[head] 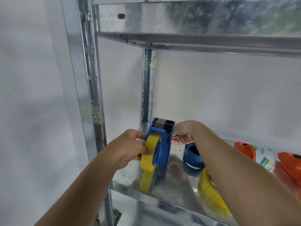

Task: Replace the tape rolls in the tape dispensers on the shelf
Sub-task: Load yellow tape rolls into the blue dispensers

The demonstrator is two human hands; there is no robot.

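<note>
Gripping blue dispenser (162, 141) and yellow roll (149, 154), both hands curl.

The shelf (177, 185) is galvanised metal, spangled and glossy (it mirrors what stands on it). The blue dispenser (162, 144) is smooth, matt-looking plastic with a dull metal toothed blade. The yellow tape roll (149, 154) looks smooth and slightly shiny. The orange dispensers (244, 150) are glossy plastic.

No legible text; print on white roll label (264, 158) blurred.
</note>
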